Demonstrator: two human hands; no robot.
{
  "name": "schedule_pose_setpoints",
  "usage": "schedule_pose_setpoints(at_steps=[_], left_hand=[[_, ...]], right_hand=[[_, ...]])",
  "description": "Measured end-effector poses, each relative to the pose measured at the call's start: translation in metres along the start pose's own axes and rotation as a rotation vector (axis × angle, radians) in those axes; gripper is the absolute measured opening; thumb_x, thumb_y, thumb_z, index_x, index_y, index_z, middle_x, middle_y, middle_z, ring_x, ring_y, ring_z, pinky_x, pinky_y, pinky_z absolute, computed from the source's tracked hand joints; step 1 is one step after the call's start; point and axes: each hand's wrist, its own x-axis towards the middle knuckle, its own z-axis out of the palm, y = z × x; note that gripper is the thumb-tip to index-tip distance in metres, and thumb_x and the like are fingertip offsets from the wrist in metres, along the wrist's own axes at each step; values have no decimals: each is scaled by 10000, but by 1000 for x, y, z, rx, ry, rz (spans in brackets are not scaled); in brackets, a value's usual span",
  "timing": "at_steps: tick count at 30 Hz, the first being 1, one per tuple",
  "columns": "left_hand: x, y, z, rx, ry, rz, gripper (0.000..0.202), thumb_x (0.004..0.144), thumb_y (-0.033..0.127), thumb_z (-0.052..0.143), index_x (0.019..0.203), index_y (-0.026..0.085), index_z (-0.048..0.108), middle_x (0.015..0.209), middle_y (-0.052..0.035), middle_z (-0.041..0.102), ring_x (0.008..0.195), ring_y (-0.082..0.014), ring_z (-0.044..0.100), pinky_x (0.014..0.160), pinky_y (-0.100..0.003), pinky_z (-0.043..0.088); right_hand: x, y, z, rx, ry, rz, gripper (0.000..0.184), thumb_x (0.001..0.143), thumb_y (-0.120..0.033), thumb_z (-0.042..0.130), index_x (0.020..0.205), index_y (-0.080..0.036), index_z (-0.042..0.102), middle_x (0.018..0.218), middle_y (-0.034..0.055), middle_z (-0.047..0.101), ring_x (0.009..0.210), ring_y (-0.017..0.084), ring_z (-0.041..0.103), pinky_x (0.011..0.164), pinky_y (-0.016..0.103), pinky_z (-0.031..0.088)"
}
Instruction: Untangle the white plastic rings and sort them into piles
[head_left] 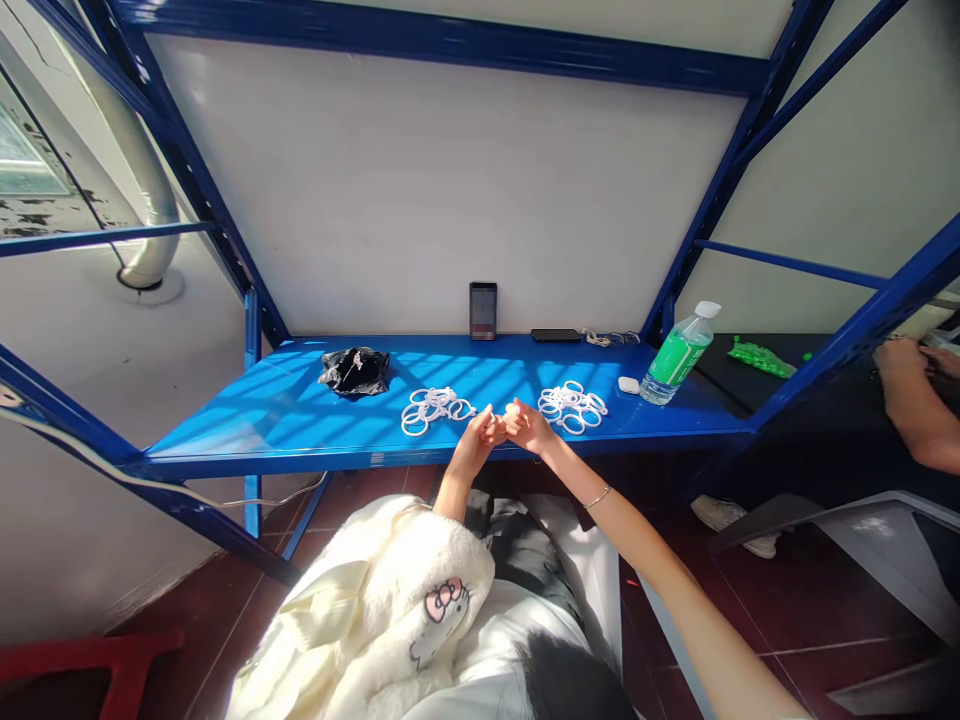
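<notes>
My left hand and my right hand meet above the front edge of the blue shelf. The fingers of both are closed in a pinch, and the fingertips nearly touch. What they hold, if anything, is too small to make out. Just left of my left hand lies a loose pile of white rings, with one ring close to the fingers. Beside my right hand is another pile of white rings.
A crumpled black plastic bag lies at left. Against the wall stand a phone, a flat black device and a cable. At right are a small white case and a water bottle. Another person's arm shows beyond the blue post.
</notes>
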Motion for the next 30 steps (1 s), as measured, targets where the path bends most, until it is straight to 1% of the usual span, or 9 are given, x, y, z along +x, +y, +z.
schedule_pose_setpoints(at_steps=[3, 6, 8, 10, 14, 17, 22, 26, 30], left_hand=[[3, 7, -10, -54, 0, -18, 645, 924, 744, 347, 538, 249, 196, 516, 55, 169, 466, -111, 229, 505, -327, 352], [3, 13, -20, -22, 65, 16, 602, 884, 695, 498, 555, 228, 311, 531, 50, 249, 507, -114, 314, 536, -297, 348], [4, 14, -26, 17, 112, 42, 528, 865, 634, 581, 586, 215, 423, 554, 37, 341, 554, -124, 376, 571, -292, 361], [4, 13, -32, 147, 182, 90, 430, 873, 571, 611, 659, 208, 524, 603, 21, 439, 602, -138, 435, 610, -294, 383], [7, 3, -44, 653, 313, 295, 238, 940, 402, 531, 861, 206, 641, 874, -76, 622, 845, -232, 579, 763, -361, 460], [10, -4, -52, 852, 351, 375, 205, 942, 296, 480, 879, 210, 655, 994, -127, 638, 987, -297, 571, 882, -448, 462], [12, -14, -57, 949, 436, 354, 208, 928, 235, 469, 880, 214, 671, 1042, -135, 662, 1102, -340, 536, 942, -514, 439], [12, -22, -57, 989, 464, 345, 212, 913, 209, 472, 872, 212, 680, 1084, -141, 671, 1144, -359, 527, 942, -533, 425], [12, -26, -56, 1010, 452, 318, 225, 904, 185, 463, 904, 209, 686, 1137, -144, 666, 1184, -369, 518, 946, -541, 421]], right_hand=[[-1, -11, 7, 12, -3, 10, 628, 745, -774, 616, 503, -253, 363, 501, -31, 353, 532, 145, 371, 611, 327, 434], [-6, -32, 4, -37, -36, 12, 456, 746, -666, 707, 705, -218, 633, 741, 33, 624, 742, 199, 567, 787, 357, 484], [-11, -48, -5, -173, -34, -12, 404, 800, -602, 690, 925, -219, 703, 978, 67, 698, 961, 248, 620, 909, 388, 473], [-15, -63, -19, -384, 43, -68, 359, 843, -528, 661, 1041, -232, 701, 1114, 78, 698, 1095, 272, 611, 962, 409, 460], [-29, -86, -56, -908, 351, -104, 257, 904, -358, 572, 1087, -209, 675, 1168, 110, 677, 1101, 280, 608, 933, 417, 465], [-44, -99, -83, -1357, 537, 101, 237, 922, -270, 530, 1102, -188, 661, 1144, 128, 671, 1136, 310, 569, 953, 441, 424], [-63, -104, -114, -1580, 476, 556, 164, 861, -267, 639, 1004, -193, 666, 1090, 125, 672, 1112, 330, 570, 881, 416, 437], [-60, -94, -124, -1556, 431, 651, 86, 770, -181, 725, 812, -177, 650, 910, 125, 687, 948, 309, 631, 790, 386, 463], [-53, -85, -128, -1560, 436, 661, 51, 791, -147, 680, 786, -174, 637, 852, 132, 682, 884, 296, 640, 750, 368, 465]])
